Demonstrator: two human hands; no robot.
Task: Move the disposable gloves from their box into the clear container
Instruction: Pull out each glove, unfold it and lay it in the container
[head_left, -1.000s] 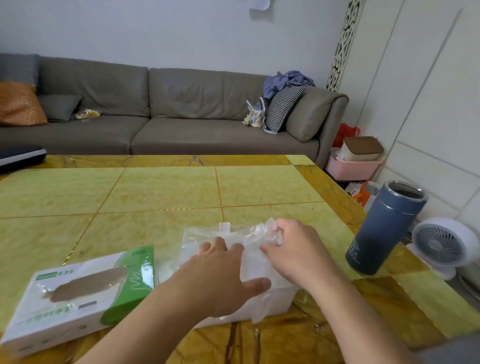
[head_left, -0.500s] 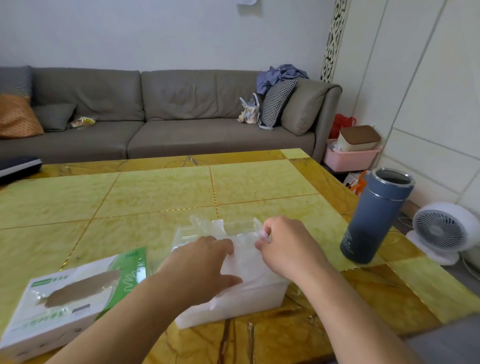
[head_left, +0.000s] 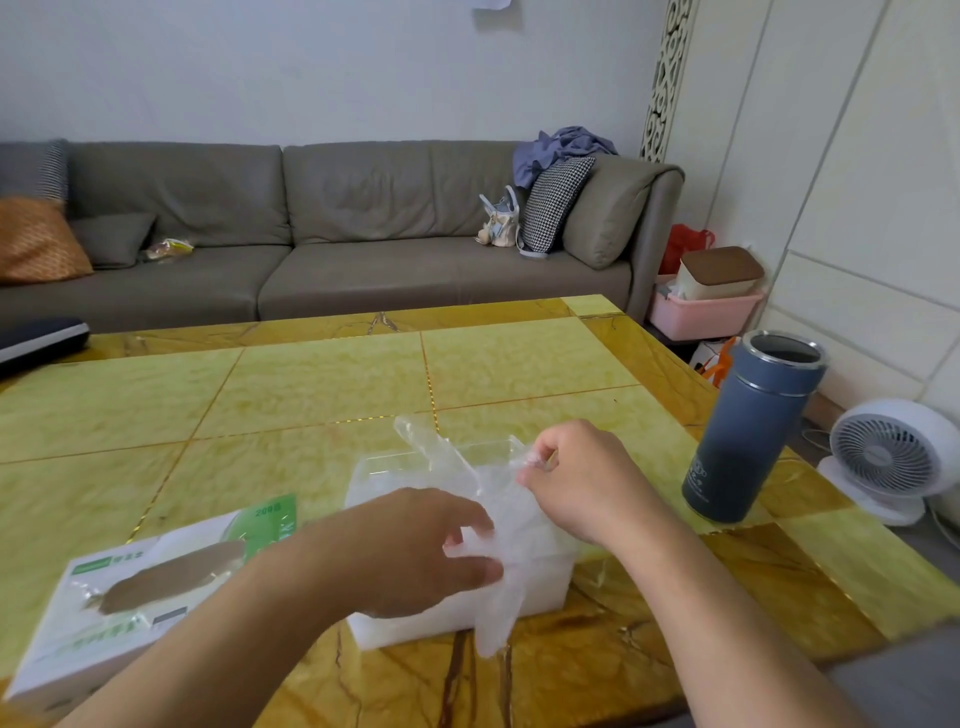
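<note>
Writing first: "200" was read in white on the green end of the glove box (head_left: 156, 587), lying at the L near edge of the table (head_left: 322, 384); other print on the box, plus pale lettering low on the blue flask (head_left: 748, 431), was too blurred to be read. The box's near corner was cut off by the L forearm. A thin plastic glove (head_left: 493, 561) was held over the clear container (head_left: 452, 608), which stood at the table's near edge, betw. box and flask. One edge was pinched betw. thumb and curled fingers of the left hand (head_left: 410, 551); the far end was nipped by bunched fingertips of the right hand (head_left: 582, 478). Contents inside the container were hard to make out: a whitish mass only. Table top was yellow-green stone tile w/ amber border. Behind it a grey sofa (head_left: 363, 234) w/ cushions was seen; a white fan (head_left: 888, 457) stood on the floor at R.
</note>
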